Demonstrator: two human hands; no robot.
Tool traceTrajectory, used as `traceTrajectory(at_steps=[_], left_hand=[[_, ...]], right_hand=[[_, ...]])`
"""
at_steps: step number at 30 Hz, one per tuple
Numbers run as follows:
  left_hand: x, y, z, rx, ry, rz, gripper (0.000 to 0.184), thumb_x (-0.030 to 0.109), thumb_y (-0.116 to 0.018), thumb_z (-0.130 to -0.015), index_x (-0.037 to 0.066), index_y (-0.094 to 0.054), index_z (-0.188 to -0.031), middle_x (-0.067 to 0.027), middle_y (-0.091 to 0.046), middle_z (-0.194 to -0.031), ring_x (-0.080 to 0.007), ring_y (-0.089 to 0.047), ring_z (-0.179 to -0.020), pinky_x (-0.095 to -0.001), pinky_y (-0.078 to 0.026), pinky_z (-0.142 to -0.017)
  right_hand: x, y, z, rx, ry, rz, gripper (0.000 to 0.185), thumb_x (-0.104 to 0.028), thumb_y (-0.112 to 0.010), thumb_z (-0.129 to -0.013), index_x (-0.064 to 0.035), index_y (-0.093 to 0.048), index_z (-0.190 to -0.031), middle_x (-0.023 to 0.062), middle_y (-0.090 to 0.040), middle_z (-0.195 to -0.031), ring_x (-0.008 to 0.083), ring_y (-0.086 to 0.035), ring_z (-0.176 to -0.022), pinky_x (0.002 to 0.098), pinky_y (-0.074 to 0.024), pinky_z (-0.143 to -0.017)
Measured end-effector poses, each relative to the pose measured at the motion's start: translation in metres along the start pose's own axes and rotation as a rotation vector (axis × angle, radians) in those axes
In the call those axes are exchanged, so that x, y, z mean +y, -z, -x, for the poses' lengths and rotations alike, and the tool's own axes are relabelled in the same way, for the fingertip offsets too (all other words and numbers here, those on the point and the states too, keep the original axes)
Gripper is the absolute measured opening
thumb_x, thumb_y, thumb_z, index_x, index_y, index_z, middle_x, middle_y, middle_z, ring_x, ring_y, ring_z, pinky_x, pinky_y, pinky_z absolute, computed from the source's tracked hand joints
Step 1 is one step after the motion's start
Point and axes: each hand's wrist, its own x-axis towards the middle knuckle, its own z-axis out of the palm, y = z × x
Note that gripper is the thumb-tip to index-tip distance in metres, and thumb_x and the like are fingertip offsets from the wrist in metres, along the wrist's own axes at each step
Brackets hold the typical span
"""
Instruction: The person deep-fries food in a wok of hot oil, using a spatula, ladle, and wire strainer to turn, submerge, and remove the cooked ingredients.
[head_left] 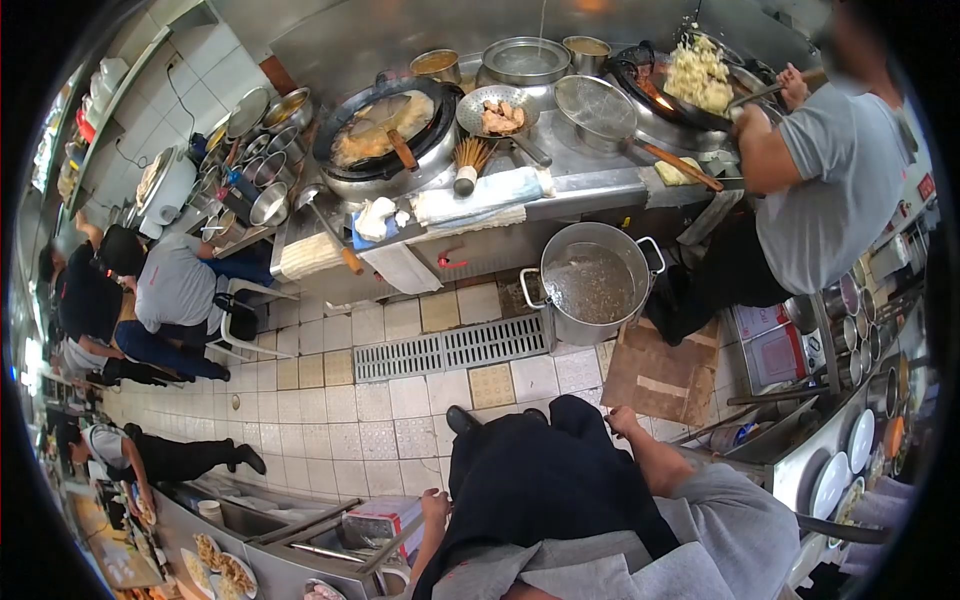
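My left hand (435, 507) hangs low beside my dark apron (545, 470), near a red-and-white box (385, 522) at the counter's edge. Its fingers look curled, and nothing shows in them. On the other side my right hand (622, 422) is loosely closed, with no object visible in it. A brown flattened cardboard sheet (665, 370) lies on the floor just beyond that hand. Farther ahead stands a large two-handled stockpot (592, 280) of cloudy liquid, apart from both hands.
At the stove a wok (380, 130) holds bubbling oil; a strainer (497, 110) of fried pieces sits beside it. A co-worker (830, 180) at right tosses food in another wok (700, 80). A floor grate (450, 347) runs ahead. Other people (180, 285) are at left.
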Motion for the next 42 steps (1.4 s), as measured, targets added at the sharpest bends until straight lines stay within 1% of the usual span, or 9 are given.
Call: traceTrajectory(at_steps=[11,15,18,24,27,33,36,40,42], left_hand=[[0.006,0.006,0.009,-0.001,0.020,-0.043,0.039,0.003,-0.053,-0.075,-0.004,-0.044,-0.112,-0.0193,-0.059,-0.077,-0.0255,-0.062,-0.058,-0.0345,-0.055,-0.048],[0.002,0.004,0.006,0.005,0.054,-0.009,0.041,0.003,-0.052,-0.074,-0.004,-0.044,-0.113,-0.0214,-0.057,-0.086,-0.0259,-0.062,-0.061,-0.0358,-0.054,-0.049],[-0.004,0.003,0.001,-0.004,0.093,0.010,0.040,0.003,-0.053,-0.074,-0.004,-0.045,-0.113,-0.0214,-0.057,-0.089,-0.0258,-0.062,-0.061,-0.0357,-0.054,-0.049],[-0.010,-0.001,-0.005,-0.003,0.106,0.020,0.038,0.004,-0.055,-0.075,-0.002,-0.046,-0.112,-0.0201,-0.059,-0.086,-0.0245,-0.062,-0.059,-0.0346,-0.054,-0.048],[-0.008,-0.001,-0.002,-0.002,0.088,-0.016,0.038,0.005,-0.056,-0.076,-0.002,-0.046,-0.111,-0.0190,-0.060,-0.082,-0.0239,-0.062,-0.058,-0.0340,-0.053,-0.047],[0.004,0.002,0.008,0.009,0.061,-0.039,0.036,0.005,-0.056,-0.076,-0.001,-0.047,-0.110,-0.0179,-0.060,-0.078,-0.0235,-0.062,-0.058,-0.0339,-0.053,-0.047],[-0.006,0.000,0.003,-0.005,0.085,-0.031,0.036,0.005,-0.055,-0.076,-0.002,-0.047,-0.110,-0.0175,-0.060,-0.078,-0.0235,-0.062,-0.058,-0.0339,-0.053,-0.048],[-0.082,-0.019,-0.040,0.029,0.139,0.192,0.038,0.005,-0.054,-0.075,-0.003,-0.048,-0.111,-0.0166,-0.060,-0.073,-0.0233,-0.062,-0.057,-0.0336,-0.052,-0.048],[-0.072,-0.016,-0.030,0.066,0.147,0.106,0.040,0.007,-0.055,-0.073,-0.004,-0.049,-0.111,-0.0167,-0.060,-0.068,-0.0229,-0.062,-0.055,-0.0339,-0.051,-0.050]], right_hand=[[0.010,-0.011,-0.016,-0.048,-0.006,-0.075,0.029,-0.016,-0.057,-0.078,0.0039,-0.059,-0.099,0.0162,-0.063,-0.075,0.0264,-0.065,-0.060,0.0353,-0.0533,-0.045],[0.008,-0.013,-0.016,-0.057,-0.009,-0.093,0.025,-0.015,-0.056,-0.079,0.0032,-0.060,-0.095,0.0157,-0.063,-0.075,0.0266,-0.064,-0.059,0.0364,-0.0532,-0.045],[0.001,-0.013,-0.006,0.025,0.053,-0.119,0.024,-0.020,-0.055,-0.079,0.0025,-0.060,-0.073,0.0139,-0.061,-0.057,0.0215,-0.060,-0.045,0.0332,-0.0494,-0.040],[-0.014,-0.006,0.006,0.017,0.071,-0.111,0.025,-0.020,-0.055,-0.081,0.0044,-0.059,-0.088,0.0145,-0.061,-0.062,0.0207,-0.059,-0.047,0.0324,-0.0483,-0.039],[-0.010,-0.007,0.000,-0.008,0.047,-0.070,0.025,-0.013,-0.051,-0.079,0.0019,-0.061,-0.096,0.0176,-0.065,-0.080,0.0261,-0.065,-0.061,0.0366,-0.0552,-0.048],[-0.015,-0.006,0.011,0.020,0.038,-0.065,0.025,-0.012,-0.051,-0.078,0.0015,-0.062,-0.095,0.0172,-0.064,-0.077,0.0256,-0.065,-0.061,0.0352,-0.0538,-0.045],[-0.027,-0.002,0.029,0.027,0.026,-0.012,0.026,-0.019,-0.053,-0.077,0.0000,-0.065,-0.090,0.0186,-0.064,-0.075,0.0276,-0.065,-0.065,0.0378,-0.0527,-0.051],[0.024,-0.023,-0.028,0.124,0.243,0.287,0.041,-0.039,-0.057,-0.074,-0.0011,-0.066,-0.086,0.0213,-0.064,-0.082,0.0322,-0.063,-0.082,0.0388,-0.0480,-0.072],[-0.001,-0.013,0.006,0.098,0.265,0.144,0.031,-0.029,-0.058,-0.075,0.0005,-0.066,-0.080,0.0190,-0.064,-0.072,0.0311,-0.064,-0.068,0.0397,-0.0493,-0.063]])
